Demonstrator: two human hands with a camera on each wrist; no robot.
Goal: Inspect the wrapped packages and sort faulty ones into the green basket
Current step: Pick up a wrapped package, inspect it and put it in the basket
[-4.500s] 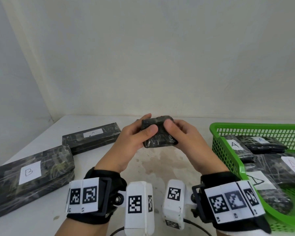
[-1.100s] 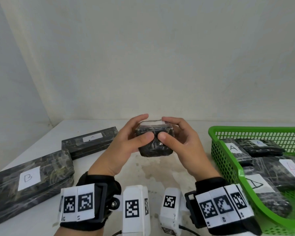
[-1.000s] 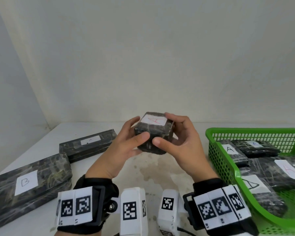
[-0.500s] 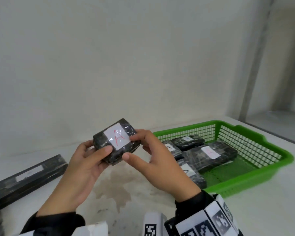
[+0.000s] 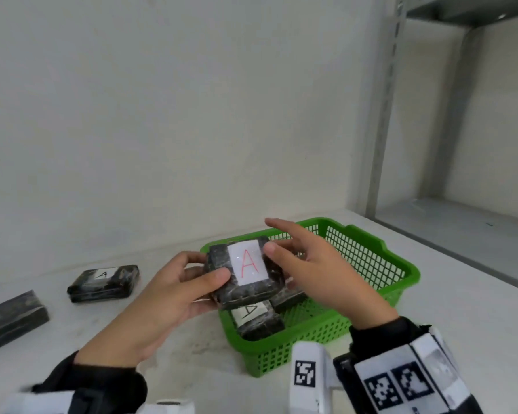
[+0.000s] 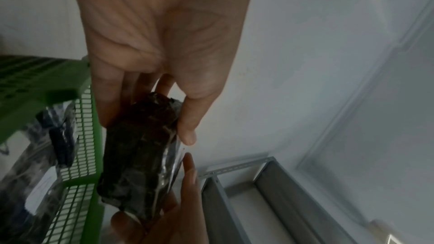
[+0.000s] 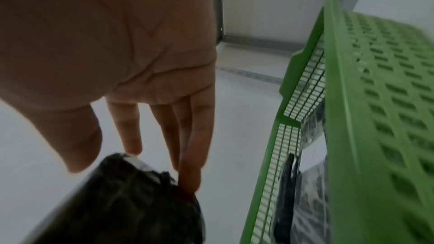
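Above basket (image 5: 401,273), left hand (image 5: 162,303) grips package (image 5: 243,276).

Black sleeves (image 5: 99,386), white marker-tagged wrist bands (image 5: 401,383)

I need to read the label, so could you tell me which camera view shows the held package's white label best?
The head view: the white label faces that camera, its red A plain on the held package. The left wrist view shows only a glossy sliver of it edge-on; the right wrist view shows a thin white strip.
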